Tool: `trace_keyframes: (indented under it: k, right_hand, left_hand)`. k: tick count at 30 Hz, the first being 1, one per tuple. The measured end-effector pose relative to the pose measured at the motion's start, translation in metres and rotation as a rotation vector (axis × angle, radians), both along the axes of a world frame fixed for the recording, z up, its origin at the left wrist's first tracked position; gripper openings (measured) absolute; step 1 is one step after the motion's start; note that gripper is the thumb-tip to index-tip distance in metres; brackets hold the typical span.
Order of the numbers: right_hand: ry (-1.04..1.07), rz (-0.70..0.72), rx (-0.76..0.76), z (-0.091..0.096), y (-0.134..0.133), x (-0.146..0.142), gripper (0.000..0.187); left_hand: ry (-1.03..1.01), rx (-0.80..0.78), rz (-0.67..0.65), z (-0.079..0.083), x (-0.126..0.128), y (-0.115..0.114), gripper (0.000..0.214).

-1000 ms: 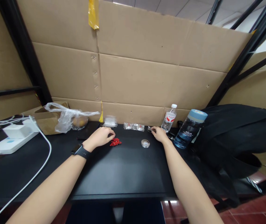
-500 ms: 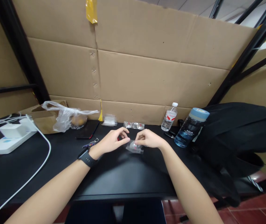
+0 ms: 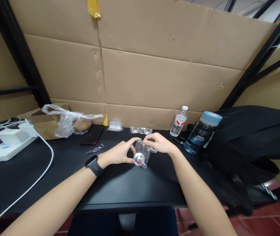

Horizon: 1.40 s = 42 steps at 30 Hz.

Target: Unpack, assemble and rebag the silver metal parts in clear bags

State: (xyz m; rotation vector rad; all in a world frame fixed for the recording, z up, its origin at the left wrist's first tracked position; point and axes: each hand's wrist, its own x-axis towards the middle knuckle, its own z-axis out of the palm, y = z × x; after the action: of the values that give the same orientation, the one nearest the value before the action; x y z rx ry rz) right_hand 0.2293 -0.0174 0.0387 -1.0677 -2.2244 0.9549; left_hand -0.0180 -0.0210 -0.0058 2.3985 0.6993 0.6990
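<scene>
Between my hands is a small clear plastic bag point(image 3: 145, 154), standing up over the black table. A round silver disc point(image 3: 139, 159) with a red mark shows at its lower left, apparently inside it. My left hand point(image 3: 121, 152), wearing a dark watch, has its fingertips at the bag's top and its thumb at the disc's left edge. Thumb and fingers of my right hand point(image 3: 158, 143) pinch the bag's upper right. Partly hidden under that hand is another shiny metal piece point(image 3: 153, 150). Beyond lie two silver discs in clear packets point(image 3: 141, 130).
Around the table point(image 3: 127, 191) are a keychain point(image 3: 95, 150), a dark phone point(image 3: 92, 136), small clear bags point(image 3: 115, 125), a tied plastic bag point(image 3: 66, 123) and a power strip point(image 3: 14, 144). At right stand a water bottle point(image 3: 179, 122), a blue-lidded bottle point(image 3: 201, 134) and a black backpack point(image 3: 243, 141).
The bag has been raised and turned, so the silver disc now faces me. My left hand has spread around its left side; my right hand keeps its pinch.
</scene>
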Motion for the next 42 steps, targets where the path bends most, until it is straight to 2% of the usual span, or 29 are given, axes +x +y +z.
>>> trace_keyframes:
  k: [3,7,9,12,15,19,23,25,27,29,31,33,35,37,42]
  right_hand:
    - [0.123,-0.078,-0.013,0.001,0.003,0.002,0.034]
    - [0.348,-0.216,0.007,0.0,0.01,0.003,0.038]
    - [0.45,-0.254,-0.001,-0.001,0.011,0.001,0.037]
    - [0.533,-0.232,-0.046,-0.002,0.009,-0.004,0.037]
    - [0.483,-0.179,-0.055,-0.004,0.006,-0.011,0.037]
    - [0.445,-0.165,-0.03,-0.009,0.003,-0.018,0.035]
    - [0.413,-0.113,-0.049,-0.017,0.008,-0.018,0.045]
    - [0.418,-0.138,-0.051,-0.023,0.012,-0.017,0.05]
    - [0.433,-0.204,-0.052,-0.029,0.017,-0.016,0.049]
    - [0.435,-0.258,-0.057,-0.032,0.02,-0.017,0.05]
    - [0.434,-0.279,-0.067,-0.034,0.02,-0.019,0.052]
    - [0.447,-0.263,-0.081,-0.034,0.018,-0.023,0.052]
    - [0.457,-0.244,-0.077,-0.034,0.018,-0.025,0.051]
    - [0.442,-0.265,-0.034,-0.035,0.021,-0.025,0.048]
    - [0.3,-0.404,0.209,-0.04,0.04,-0.001,0.038]
  left_hand:
    - [-0.033,-0.014,0.041,0.001,0.0,-0.001,0.086]
    - [-0.165,0.098,0.206,0.002,0.001,0.002,0.067]
    - [-0.284,0.102,0.281,0.001,0.002,0.006,0.056]
    - [-0.47,-0.117,0.316,0.0,0.003,0.012,0.043]
    - [-0.561,-0.338,0.256,0.001,0.003,0.015,0.046]
    - [-0.533,-0.44,0.15,0.001,0.004,0.012,0.049]
    - [-0.45,-0.283,0.198,-0.002,0.002,0.013,0.026]
    - [-0.386,-0.133,0.275,-0.001,-0.001,0.013,0.021]
    - [-0.304,0.077,0.325,0.004,-0.005,0.01,0.026]
    - [-0.184,0.291,0.294,0.01,-0.008,0.006,0.038]
    - [-0.044,0.435,0.203,0.014,-0.008,0.002,0.049]
    - [0.057,0.516,0.156,0.013,-0.006,0.003,0.039]
    - [0.116,0.564,0.169,0.01,-0.004,0.009,0.025]
    - [0.142,0.596,0.246,0.007,-0.009,0.023,0.028]
    - [0.196,0.601,0.659,0.001,-0.048,0.073,0.032]
